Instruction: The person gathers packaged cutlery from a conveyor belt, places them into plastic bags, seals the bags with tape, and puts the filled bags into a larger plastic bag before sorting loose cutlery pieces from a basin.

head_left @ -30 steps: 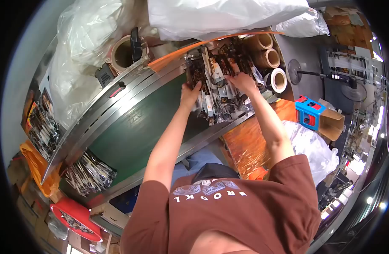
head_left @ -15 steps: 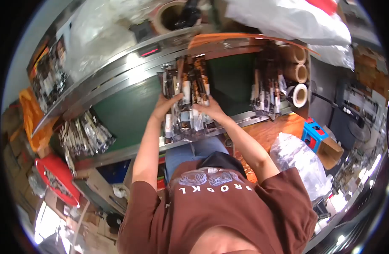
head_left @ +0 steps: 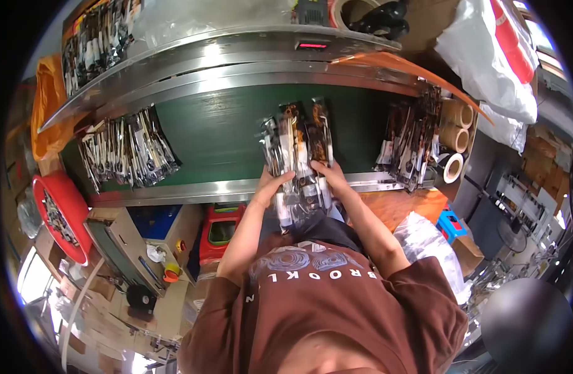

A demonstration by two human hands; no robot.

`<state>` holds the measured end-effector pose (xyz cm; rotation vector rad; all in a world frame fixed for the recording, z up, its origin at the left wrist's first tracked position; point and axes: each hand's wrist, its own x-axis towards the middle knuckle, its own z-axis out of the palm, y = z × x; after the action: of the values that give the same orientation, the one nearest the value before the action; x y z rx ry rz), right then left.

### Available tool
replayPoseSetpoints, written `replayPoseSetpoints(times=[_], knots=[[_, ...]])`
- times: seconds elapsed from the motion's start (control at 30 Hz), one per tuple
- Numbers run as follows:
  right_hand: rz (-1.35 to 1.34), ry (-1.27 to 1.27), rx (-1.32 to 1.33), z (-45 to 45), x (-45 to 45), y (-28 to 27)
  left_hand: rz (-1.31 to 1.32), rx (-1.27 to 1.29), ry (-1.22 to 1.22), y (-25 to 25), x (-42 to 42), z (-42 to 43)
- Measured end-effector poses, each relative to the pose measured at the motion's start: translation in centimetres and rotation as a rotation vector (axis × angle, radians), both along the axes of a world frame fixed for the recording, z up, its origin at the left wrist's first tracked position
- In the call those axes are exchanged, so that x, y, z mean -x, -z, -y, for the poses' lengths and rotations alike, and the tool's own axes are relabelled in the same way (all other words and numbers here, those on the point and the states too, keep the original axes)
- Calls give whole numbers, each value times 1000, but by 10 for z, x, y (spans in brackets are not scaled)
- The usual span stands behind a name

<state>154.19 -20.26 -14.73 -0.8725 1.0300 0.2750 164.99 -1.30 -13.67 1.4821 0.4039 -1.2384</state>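
A bundle of shiny dark and white packets is held between my two hands, over the front edge of the green belt surface. My left hand grips its left side, with the thumb lying across the packets. On the other side, my right hand presses in, thumb on top. The lower ends of the packets reach close to my shirt. One pile of similar packets lies at the left end of the belt, another packet pile at the right end.
Cardboard rolls stand beside the right pile. An orange strip arches over the belt's far right. A metal rail runs along the near edge. At the left is a red basin; white bags sit at the back right.
The view has turned rightward across the belt. My hands have lifted a bundle away from the right-hand pile and brought it left and close to my body.
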Motion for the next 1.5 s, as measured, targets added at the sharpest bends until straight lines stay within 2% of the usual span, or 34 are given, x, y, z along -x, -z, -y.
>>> replayPoseSetpoints(times=[0.07,0.1,0.13,0.17,0.2,0.23,0.3,0.33,0.37,0.4,0.43,0.47,0.5,0.53,0.57,0.6,0.63,0.67,0.7,0.77,0.87,0.9,0.93,0.97,1.03,1.1,1.13,1.17,1.2,1.23,1.33,1.37,1.4,1.5], knots=[[84,43,-9,21,-42,4,134,-14,83,-1,-50,19],[83,-91,45,50,-69,13,68,71,54,-29,-97,34],[113,-81,14,75,-97,17,20,77,-13,-7,-127,37],[279,-212,287,102,-124,26,101,133,-50,-24,-159,45],[240,-143,64,115,-153,-4,141,161,-118,-27,-179,52],[285,-205,291,126,-167,9,306,151,-50,19,-197,45],[290,-231,139,122,-181,0,307,41,117,49,-205,37],[154,-275,129,109,-190,-25,303,88,132,14,-200,48],[14,-316,120,96,-195,-46,341,78,70,21,-193,52],[177,-312,299,97,-184,34,264,102,48,1,-184,61],[38,-384,633,84,-189,32,193,128,24,-21,-179,70],[58,-394,565,77,-187,19,156,286,6,2,-171,70],[77,-407,496,69,-184,6,143,244,42,16,-162,68],[104,-421,337,71,-176,4,107,262,23,10,-151,65],[185,-258,83,67,-153,-5,72,282,2,2,-134,59],[83,-223,-26,66,-131,14,139,247,49,-3,-119,51],[44,-265,-84,58,-117,-6,206,210,96,-2,-106,44],[-31,-279,-58,55,-88,29,276,187,145,15,-88,35],[-133,-232,-76,51,-61,49,199,264,58,-7,-77,29],[-144,-277,-67,38,-34,50,153,330,-37,-7,-46,5],[-101,-436,-74,9,-28,38,272,221,-218,16,8,-41],[-73,-442,2,-5,-33,26,278,153,-321,9,25,-57],[20,-517,6,-20,-39,23,146,225,-407,-30,26,-81],[120,-605,-6,-46,-46,21,401,222,-470,-22,42,-104],[145,-817,-105,-131,-67,-42,295,423,-674,-73,72,-176],[267,-961,-168,-224,-64,-58,472,251,-808,-86,129,-256],[301,-1055,-199,-256,-53,-64,520,140,-878,-122,159,-282],[374,-1142,-238,-318,-47,-65,498,5,-920,-151,189,-336],[481,-1212,-297,-378,-33,-82,596,-250,-916,-143,233,-377],[589,-1266,-350,-441,-13,-102,610,-178,-1038,-188,270,-419],[699,-1630,-409,-614,71,-169,754,-416,-1282,-263,386,-512],[729,-1743,-382,-663,106,-178,703,-463,-1307,-264,427,-542],[677,-1731,-448,-703,140,-175,844,-465,-1464,-249,453,-566],[496,-1680,-544,-767,214,-113,581,-335,-1762,-184,503,-614]])
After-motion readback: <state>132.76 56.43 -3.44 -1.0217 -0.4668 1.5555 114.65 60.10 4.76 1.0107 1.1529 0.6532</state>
